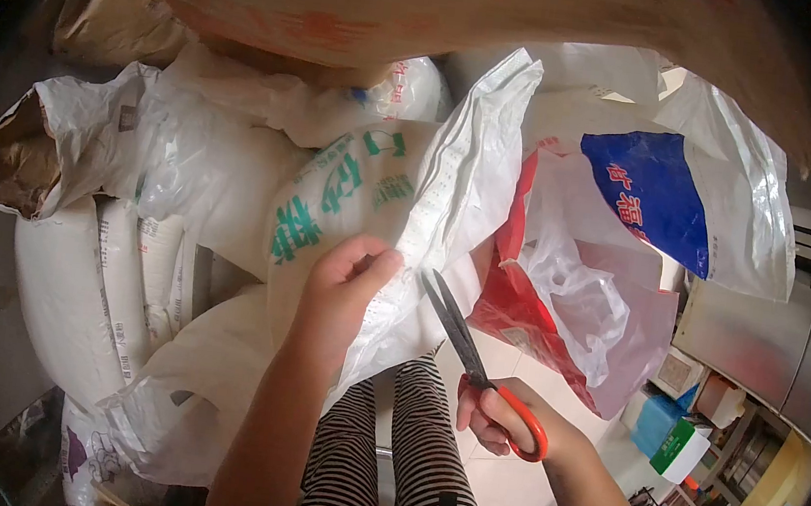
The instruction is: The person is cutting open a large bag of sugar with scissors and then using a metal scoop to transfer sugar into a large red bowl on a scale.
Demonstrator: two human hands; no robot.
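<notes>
A large white woven sack (353,183) with green Chinese print stands in front of me, its folded top edge pointing up and to the right. My left hand (353,277) is closed on that edge, thumb and fingers pinching the layers. Scissors (462,330) with dark blades and orange handles are in my right hand (497,416), lower right of the sack. Their blade tips point up and left, right at the sack's edge just beside my left fingers. My right fingers are wrapped through and around the handle loops.
More filled white sacks (66,287) lean at the left, below a torn paper-lined bag (25,154). A red-edged plastic bag (542,317) and a blue-printed sack (649,195) are at the right. A brown sack (402,6) overhangs the top. Metal cabinets (764,320) stand far right.
</notes>
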